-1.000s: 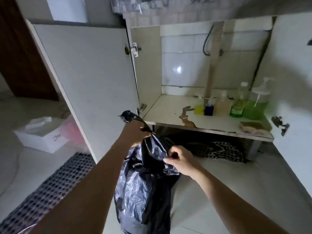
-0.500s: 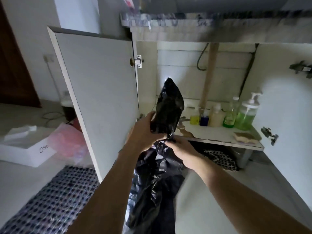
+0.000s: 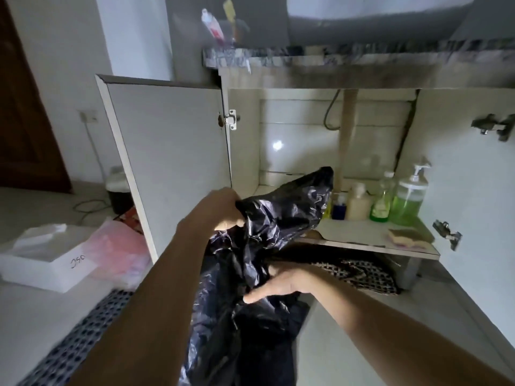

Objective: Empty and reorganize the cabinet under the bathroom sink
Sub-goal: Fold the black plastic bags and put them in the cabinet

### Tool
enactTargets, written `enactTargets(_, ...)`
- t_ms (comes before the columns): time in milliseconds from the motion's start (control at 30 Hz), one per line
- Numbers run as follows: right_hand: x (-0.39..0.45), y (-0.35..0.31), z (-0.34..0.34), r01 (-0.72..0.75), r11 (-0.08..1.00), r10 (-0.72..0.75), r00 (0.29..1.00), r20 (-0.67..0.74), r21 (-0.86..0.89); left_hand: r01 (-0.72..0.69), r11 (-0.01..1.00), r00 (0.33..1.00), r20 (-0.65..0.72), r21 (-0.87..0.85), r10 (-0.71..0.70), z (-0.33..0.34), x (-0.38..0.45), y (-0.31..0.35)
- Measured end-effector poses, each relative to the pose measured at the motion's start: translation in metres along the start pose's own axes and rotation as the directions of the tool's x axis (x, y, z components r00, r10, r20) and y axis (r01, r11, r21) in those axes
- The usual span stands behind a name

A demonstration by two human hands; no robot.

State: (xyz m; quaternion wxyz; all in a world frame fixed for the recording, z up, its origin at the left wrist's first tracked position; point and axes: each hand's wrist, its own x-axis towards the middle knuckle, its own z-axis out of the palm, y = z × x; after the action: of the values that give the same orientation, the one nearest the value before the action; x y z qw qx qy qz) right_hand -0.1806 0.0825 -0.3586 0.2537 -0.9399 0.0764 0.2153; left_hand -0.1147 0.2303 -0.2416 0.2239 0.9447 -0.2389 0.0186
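Observation:
A black plastic bag hangs in front of the open under-sink cabinet. My left hand grips the bag near its top, and the bag's upper end folds over to the right toward the shelf. My right hand holds the bag lower down, fingers partly hidden in the plastic. On the cabinet shelf stand a cream bottle, a small blue bottle, a clear bottle of green liquid and a green pump dispenser. A sponge lies near the shelf's front edge.
Both cabinet doors stand open, the left door and the right door. A patterned cloth lies under the shelf. On the floor at left are a white box, a pink bag and a checked mat.
The bag's top, upright half a second ago, has flopped over to the right. My right hand slid down the bag, away from the left hand. The view tilted upward.

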Motion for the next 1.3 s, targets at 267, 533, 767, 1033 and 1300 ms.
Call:
enactTargets(267, -0.013, 0.062, 0.024, -0.209, 0.922, 0.230, 0.973, 0.028, -0.325, -0.011, 0.997, 0.998, 0.058, 0.083, 0.006, -0.002, 0.013, 0.010)
enactTargets(533, -0.041, 0.057, -0.001, 0.250, 0.827, -0.192, 0.967, -0.166, 0.503, -0.050, 0.969, 0.995, 0.100, 0.242, 0.027, -0.031, 0.012, 0.042)
enactTargets(767, -0.082, 0.064, -0.084, 0.554, 0.465, -0.062, 0.798, -0.599, 0.690, -0.258, 0.959, 0.962, 0.127, 0.121, 0.243, -0.056, 0.004, 0.112)
enactTargets(1033, -0.123, 0.158, -0.116, 0.567, 0.366, 0.378, 0.634, -0.675, 0.738, -0.298, 0.954, 0.902, 0.313, -0.045, 0.296, 0.002, 0.011, 0.128)
enactTargets(1300, -0.144, 0.225, -0.104, 0.169, 0.736, 0.536, 0.447, -0.716, 0.656, -0.242, 0.970, 0.968, 0.059, -0.041, 0.244, 0.068, 0.018, 0.161)
